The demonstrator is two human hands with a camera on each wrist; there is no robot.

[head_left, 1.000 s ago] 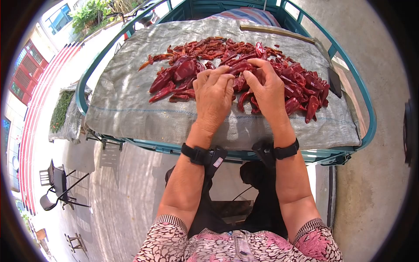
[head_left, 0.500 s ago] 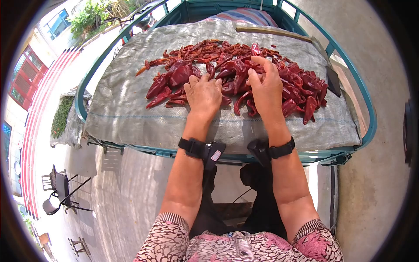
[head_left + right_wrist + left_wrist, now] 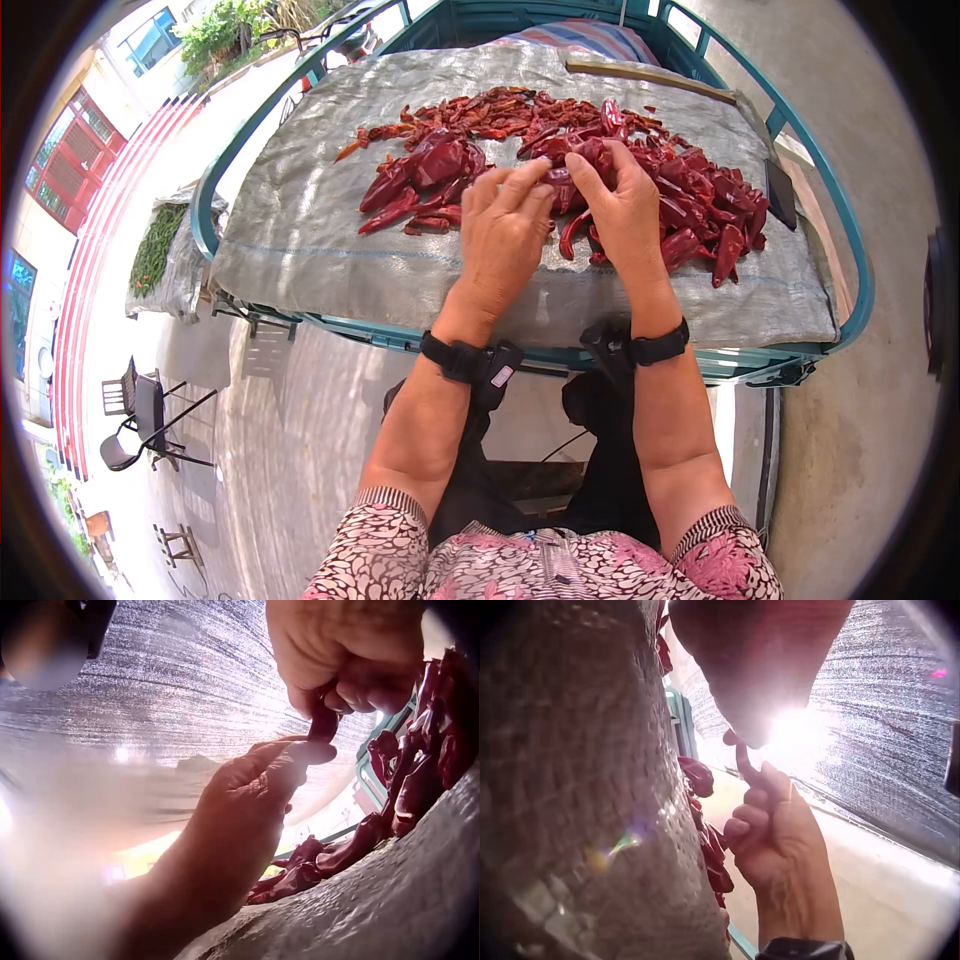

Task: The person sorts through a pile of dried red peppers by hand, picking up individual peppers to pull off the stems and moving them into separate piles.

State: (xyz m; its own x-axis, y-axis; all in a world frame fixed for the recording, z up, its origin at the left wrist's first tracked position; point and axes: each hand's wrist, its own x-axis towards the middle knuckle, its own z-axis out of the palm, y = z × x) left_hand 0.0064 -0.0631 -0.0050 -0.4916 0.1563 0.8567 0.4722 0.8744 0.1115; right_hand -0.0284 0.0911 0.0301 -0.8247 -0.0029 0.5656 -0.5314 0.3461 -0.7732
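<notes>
The teal cart [image 3: 370,332] holds a striped bundle [image 3: 590,38] at its far end; a grey woven sheet [image 3: 340,275] covers the nearer part. Off to the left, a pale sack [image 3: 188,295] holds greens [image 3: 158,245]. Red peppers [image 3: 705,205] lie heaped on the sheet. Over them, the left hand [image 3: 503,235] and right hand [image 3: 630,220] both pinch one pepper [image 3: 324,724], which sits between their fingertips.

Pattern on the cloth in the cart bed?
Stripes in blue, white and red on the cloth; best seen in the head view.
</notes>
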